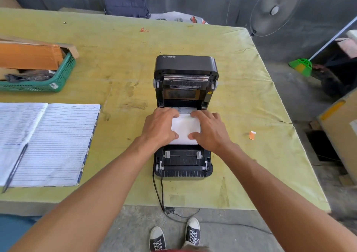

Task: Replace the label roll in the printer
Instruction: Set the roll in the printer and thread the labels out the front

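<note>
A black label printer [183, 162] stands in the middle of the yellow-green table [241, 106] with its lid [185, 64] swung up and back. A white label roll [185, 129] sits in the open bay. My left hand [159, 129] grips the roll's left end and my right hand [209, 131] grips its right end, thumbs toward me and fingers over the far side. The paper guides and front feed slot near me are bare. What holds the roll underneath is hidden by my hands.
An open lined notebook [52, 143] with a pen [14, 168] lies at the left. A green basket [63, 74] with cardboard stands at the back left. A small orange scrap [252, 135] lies right of the printer. The printer's cable [159, 193] drops over the near edge.
</note>
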A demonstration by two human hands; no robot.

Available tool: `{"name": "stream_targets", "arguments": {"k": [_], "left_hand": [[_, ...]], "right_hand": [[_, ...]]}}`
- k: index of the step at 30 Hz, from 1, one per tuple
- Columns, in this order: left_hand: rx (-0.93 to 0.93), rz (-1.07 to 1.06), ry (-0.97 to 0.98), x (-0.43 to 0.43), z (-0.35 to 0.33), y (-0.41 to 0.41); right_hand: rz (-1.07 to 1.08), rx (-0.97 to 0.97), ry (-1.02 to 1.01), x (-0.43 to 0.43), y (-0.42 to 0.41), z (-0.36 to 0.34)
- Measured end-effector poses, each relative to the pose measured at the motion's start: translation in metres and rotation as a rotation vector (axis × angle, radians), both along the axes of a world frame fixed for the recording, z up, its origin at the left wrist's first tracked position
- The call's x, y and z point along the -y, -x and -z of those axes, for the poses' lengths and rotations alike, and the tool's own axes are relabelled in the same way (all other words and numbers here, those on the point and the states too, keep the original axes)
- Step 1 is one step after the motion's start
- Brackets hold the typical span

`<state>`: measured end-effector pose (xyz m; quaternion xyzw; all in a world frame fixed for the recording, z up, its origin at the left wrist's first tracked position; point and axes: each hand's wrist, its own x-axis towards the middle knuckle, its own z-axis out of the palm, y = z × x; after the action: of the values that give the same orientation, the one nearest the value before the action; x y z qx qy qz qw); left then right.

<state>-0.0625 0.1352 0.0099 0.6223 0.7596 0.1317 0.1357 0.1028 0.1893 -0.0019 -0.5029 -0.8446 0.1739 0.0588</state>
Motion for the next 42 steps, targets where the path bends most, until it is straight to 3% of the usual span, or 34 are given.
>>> {"name": "stream_targets", "arguments": {"k": [6,16,29,35,42], "left_hand": [[-0.134,0.027,-0.045,0.005,0.000,-0.006],[-0.159,0.096,-0.051,0.010,-0.001,0.000],[-0.315,0.153,-0.410,0.042,0.047,-0.008],[-0.353,0.088,-0.483,0.048,0.062,-0.017],[-0.362,0.152,-0.549,0.057,0.073,-0.010]], "right_hand": [[-0.011,-0.005,-0.119,0.012,-0.002,0.001],[-0.105,-0.004,-0.204,0.010,-0.001,-0.008],[-0.215,0.009,-0.360,0.030,-0.011,0.028],[-0.233,-0.008,-0.377,0.041,-0.014,0.039],[-0.154,0.045,-0.394,0.051,-0.010,0.039]]}}
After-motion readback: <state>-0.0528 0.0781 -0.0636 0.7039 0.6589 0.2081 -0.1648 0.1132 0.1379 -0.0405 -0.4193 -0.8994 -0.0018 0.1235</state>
